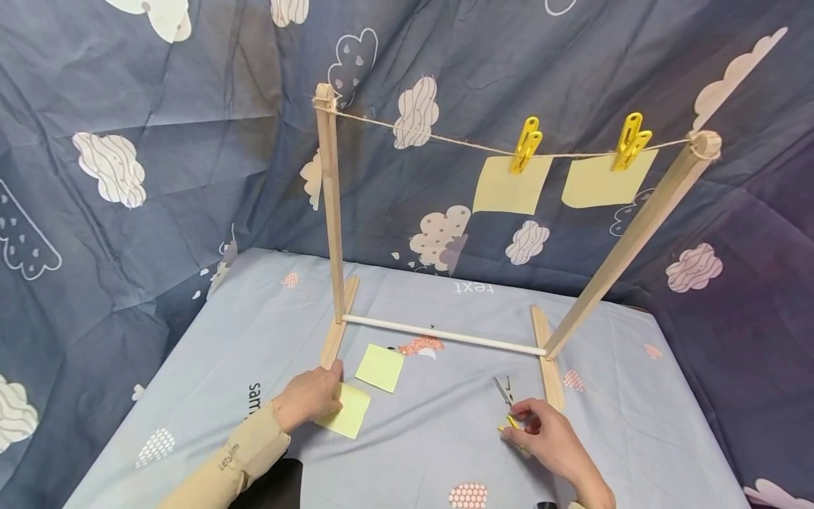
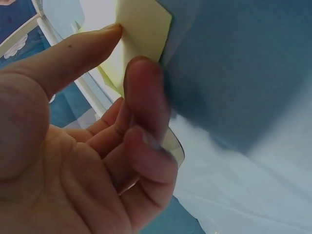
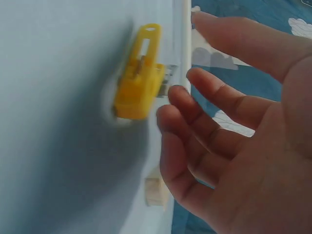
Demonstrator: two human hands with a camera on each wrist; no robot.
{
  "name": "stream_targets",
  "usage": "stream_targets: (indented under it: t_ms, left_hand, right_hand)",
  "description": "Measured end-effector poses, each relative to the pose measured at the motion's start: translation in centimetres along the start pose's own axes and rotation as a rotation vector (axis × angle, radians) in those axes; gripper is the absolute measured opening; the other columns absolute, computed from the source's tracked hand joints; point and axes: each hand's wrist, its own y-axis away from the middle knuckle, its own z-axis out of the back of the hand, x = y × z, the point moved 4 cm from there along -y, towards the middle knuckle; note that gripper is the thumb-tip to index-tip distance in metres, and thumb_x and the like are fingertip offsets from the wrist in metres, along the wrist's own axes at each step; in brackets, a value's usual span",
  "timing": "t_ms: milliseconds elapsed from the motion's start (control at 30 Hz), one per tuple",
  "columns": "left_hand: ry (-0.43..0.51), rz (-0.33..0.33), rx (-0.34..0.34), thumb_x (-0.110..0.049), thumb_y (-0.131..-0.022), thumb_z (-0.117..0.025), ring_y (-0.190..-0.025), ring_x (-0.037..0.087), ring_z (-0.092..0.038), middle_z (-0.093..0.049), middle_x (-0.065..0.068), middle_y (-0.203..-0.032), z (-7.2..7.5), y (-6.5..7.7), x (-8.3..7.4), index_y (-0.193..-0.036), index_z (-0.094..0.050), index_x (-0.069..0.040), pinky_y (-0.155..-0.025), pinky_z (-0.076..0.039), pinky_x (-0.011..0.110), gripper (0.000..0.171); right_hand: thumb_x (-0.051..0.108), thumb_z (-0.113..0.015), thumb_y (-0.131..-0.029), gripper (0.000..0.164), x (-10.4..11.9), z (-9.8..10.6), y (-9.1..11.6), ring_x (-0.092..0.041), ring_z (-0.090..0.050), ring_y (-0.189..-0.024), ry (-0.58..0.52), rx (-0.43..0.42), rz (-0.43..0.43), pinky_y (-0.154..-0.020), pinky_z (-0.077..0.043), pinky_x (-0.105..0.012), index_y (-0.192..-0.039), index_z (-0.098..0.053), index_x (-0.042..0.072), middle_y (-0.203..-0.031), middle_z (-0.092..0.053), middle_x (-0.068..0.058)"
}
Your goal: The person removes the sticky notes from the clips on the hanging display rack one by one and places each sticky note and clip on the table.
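My left hand [image 1: 311,396] pinches the near yellow paper note [image 1: 348,413] at its left edge. In the left wrist view, the thumb lies on this note [image 2: 141,29] and the index finger is at its edge. Another yellow note [image 1: 380,367] lies flat just beyond. My right hand [image 1: 550,435] reaches over a yellow clothespin [image 3: 139,78] on the cloth, its fingers loosely bent and apart from the clip in the right wrist view. Silver metal clips [image 1: 504,390] lie just beyond those fingers.
A wooden frame with a left post [image 1: 331,212], a right post [image 1: 626,247] and a white bottom rod [image 1: 445,334] stands behind the hands. From its string [image 1: 432,136] hang two yellow notes [image 1: 509,194], held by yellow clothespins [image 1: 526,147]. Wooden feet [image 1: 548,367] extend forward.
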Motion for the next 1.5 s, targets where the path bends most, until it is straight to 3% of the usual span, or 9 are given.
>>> stream_targets:
  t_ms: [167,433,667,800,933,1133,1267,1367,1500]
  left_hand:
    - [0.008,-0.019,0.001,-0.012,-0.065,-0.068,-0.054,0.016,-0.043,-0.047,0.001,-0.064,0.4,0.0,-0.2,-0.092,-0.049,-0.009,-0.046,-0.034,0.03,0.032]
    - [0.023,-0.061,-0.001,-0.015,-0.071,-0.071,-0.056,0.014,-0.044,-0.052,0.001,-0.067,1.9,-0.1,-0.9,-0.091,-0.053,-0.008,-0.05,-0.037,0.029,0.027]
    - [0.141,-0.147,-0.022,-0.021,-0.078,-0.064,-0.048,0.007,-0.044,-0.05,-0.005,-0.058,4.9,-0.1,-1.6,-0.085,-0.057,-0.011,-0.046,-0.037,0.023,0.014]
    - [0.233,-0.184,-0.062,-0.024,-0.082,-0.063,-0.048,0.006,-0.046,-0.052,-0.005,-0.06,7.0,-0.4,-1.6,-0.087,-0.058,-0.013,-0.047,-0.039,0.022,0.013]
    - [0.321,-0.198,-0.156,-0.026,-0.084,-0.061,-0.05,0.007,-0.046,-0.053,-0.005,-0.062,9.1,-0.8,-1.6,-0.086,-0.059,-0.014,-0.049,-0.04,0.022,0.012]
    - [0.474,-0.198,-0.337,-0.022,-0.086,-0.058,-0.063,0.011,-0.053,-0.059,-0.003,-0.071,11.9,-1.4,-2.1,-0.091,-0.06,-0.013,-0.059,-0.044,0.024,0.01]
    - [0.632,-0.192,-0.411,-0.023,-0.087,-0.058,-0.071,0.021,-0.059,-0.063,0.003,-0.078,13.4,-2.0,-2.6,-0.101,-0.058,-0.011,-0.062,-0.046,0.026,0.018]
    - [0.807,-0.168,-0.426,-0.021,-0.087,-0.057,-0.073,0.027,-0.062,-0.063,0.008,-0.083,14.3,-2.6,-3.1,-0.107,-0.055,-0.01,-0.061,-0.048,0.028,0.022]
    - [1.055,-0.144,-0.383,-0.018,-0.089,-0.054,-0.072,0.022,-0.064,-0.064,0.006,-0.087,15.0,-3.1,-4.2,-0.111,-0.053,-0.008,-0.061,-0.048,0.029,0.024]
  right_hand:
    - [0.025,-0.074,-0.071,0.032,0.6,1.4,0.2,-0.006,-0.051,-0.068,0.0,-0.113,0.063,-0.057,-0.042,-0.02,-0.096,-0.062,0.01,-0.084,-0.058,-0.002]
    - [0.017,-0.072,-0.075,0.015,2.1,4.4,0.2,0.002,-0.052,-0.064,-0.007,-0.396,0.204,-0.056,-0.043,-0.013,-0.087,-0.063,0.015,-0.073,-0.058,0.006]
    - [0.016,-0.068,-0.079,0.016,4.5,7.5,0.0,0.003,-0.051,-0.067,-0.064,-0.526,0.207,-0.058,-0.041,-0.009,-0.093,-0.064,0.009,-0.077,-0.059,0.003]
    - [0.01,-0.067,-0.079,0.018,6.6,9.9,0.0,0.003,-0.051,-0.068,-0.105,-0.586,0.285,-0.061,-0.04,-0.007,-0.096,-0.063,0.006,-0.079,-0.059,0.002]
    - [0.002,-0.067,-0.077,0.022,8.7,12.2,-0.2,-0.001,-0.052,-0.068,-0.185,-0.617,0.397,-0.061,-0.039,-0.008,-0.099,-0.063,0.005,-0.08,-0.058,0.003]
    - [-0.003,-0.066,-0.075,0.027,12.6,15.0,-0.2,-0.005,-0.056,-0.073,-0.27,-0.632,0.528,-0.063,-0.042,-0.011,-0.101,-0.063,0.003,-0.084,-0.061,0.006]
    - [-0.007,-0.066,-0.074,0.031,15.4,15.9,-0.3,-0.008,-0.058,-0.079,-0.321,-0.63,0.629,-0.069,-0.044,-0.013,-0.103,-0.062,0.001,-0.091,-0.062,-0.005]
    - [-0.011,-0.064,-0.073,0.03,18.0,16.6,0.1,-0.009,-0.058,-0.081,-0.349,-0.644,0.705,-0.071,-0.045,-0.014,-0.102,-0.061,-0.004,-0.093,-0.062,-0.013]
    - [-0.013,-0.062,-0.073,0.029,21.8,17.9,0.9,-0.012,-0.058,-0.087,-0.36,-0.659,0.775,-0.071,-0.044,-0.015,-0.101,-0.057,-0.01,-0.095,-0.06,-0.016]
